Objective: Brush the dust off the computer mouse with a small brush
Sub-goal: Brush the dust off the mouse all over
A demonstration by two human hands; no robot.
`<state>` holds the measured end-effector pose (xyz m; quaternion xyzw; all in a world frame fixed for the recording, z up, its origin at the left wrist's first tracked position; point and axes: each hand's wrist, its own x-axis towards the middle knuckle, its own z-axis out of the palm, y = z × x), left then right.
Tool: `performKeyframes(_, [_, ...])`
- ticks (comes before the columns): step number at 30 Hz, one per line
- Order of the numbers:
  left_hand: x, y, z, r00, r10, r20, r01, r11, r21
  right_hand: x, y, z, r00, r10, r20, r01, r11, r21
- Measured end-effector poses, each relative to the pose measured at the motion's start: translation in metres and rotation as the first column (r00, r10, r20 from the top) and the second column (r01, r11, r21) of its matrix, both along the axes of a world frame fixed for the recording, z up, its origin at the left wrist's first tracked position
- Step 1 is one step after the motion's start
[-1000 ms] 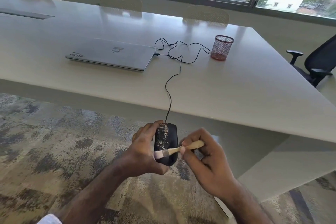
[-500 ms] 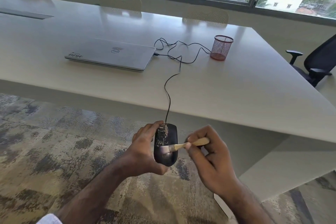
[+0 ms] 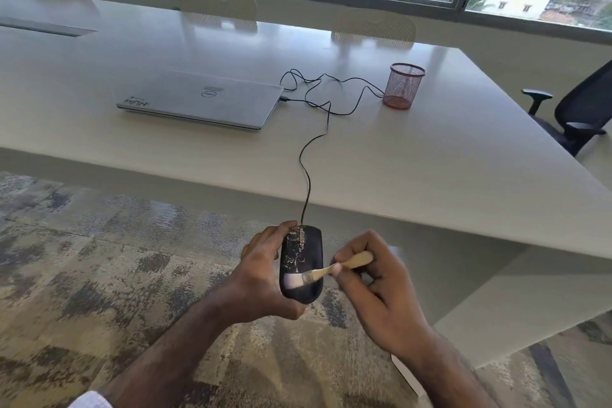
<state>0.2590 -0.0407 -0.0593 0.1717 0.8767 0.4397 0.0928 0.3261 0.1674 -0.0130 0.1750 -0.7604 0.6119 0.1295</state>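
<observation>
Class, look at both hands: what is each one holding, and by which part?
The left hand grips the black mouse by its sides, off the table. The right hand pinches the small brush by its wooden handle, bristles on the mouse.

Only readable thing here is the round Dell logo on the closed laptop [image 3: 202,99] lid, upside down from this angle. There's a sticker with lettering near the lid's left corner too, but it's too small to make out.
</observation>
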Motion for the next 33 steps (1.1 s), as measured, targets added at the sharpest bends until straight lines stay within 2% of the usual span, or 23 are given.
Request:
performKeyframes(3, [-0.001, 0.0, 0.0, 1.0, -0.003, 0.006, 0.003, 1.0, 0.005, 0.002, -0.003, 0.0, 1.0, 0.013, 0.006, -0.013, 1.0, 0.009])
performKeyframes(7, [-0.002, -0.001, 0.001, 1.0, -0.004, 0.017, 0.004, 1.0, 0.004, 0.0, -0.003, 0.007, 0.993, -0.115, -0.013, 0.113, 0.988, -0.106])
performKeyframes(9, [-0.003, 0.0, 0.0, 1.0, -0.007, 0.014, 0.007, 1.0, -0.002, -0.001, -0.003, 0.006, 0.991, -0.136, 0.01, 0.136, 0.987, -0.084])
performKeyframes(14, [-0.004, 0.001, -0.003, 1.0, -0.006, 0.003, 0.007, 1.0, -0.007, -0.001, -0.005, 0.001, 0.996, -0.045, 0.077, 0.047, 0.998, -0.031])
performKeyframes(18, [-0.006, 0.0, -0.005, 1.0, -0.001, -0.008, 0.001, 1.0, -0.007, -0.003, -0.008, 0.007, 0.993, -0.117, 0.022, 0.119, 0.988, -0.094])
performKeyframes(21, [-0.007, -0.001, -0.006, 1.0, 0.001, -0.017, -0.001, 1.0, -0.015, -0.006, -0.009, 0.009, 0.984, -0.178, 0.006, 0.178, 0.982, -0.058])
performKeyframes(27, [-0.007, 0.0, -0.008, 0.998, -0.004, -0.055, 0.003, 1.0, -0.031, -0.006, -0.014, 0.006, 0.996, -0.069, 0.051, 0.069, 0.998, -0.007])
performKeyframes(30, [-0.007, 0.0, -0.008, 0.998, -0.002, -0.058, 0.0, 0.999, -0.035, -0.009, -0.014, 0.011, 0.992, -0.125, 0.02, 0.126, 0.99, -0.06])
performKeyframes(33, [-0.008, 0.0, -0.007, 0.998, -0.01, -0.061, 0.008, 0.999, -0.032, -0.013, -0.014, 0.011, 0.985, -0.174, 0.022, 0.174, 0.985, -0.016])
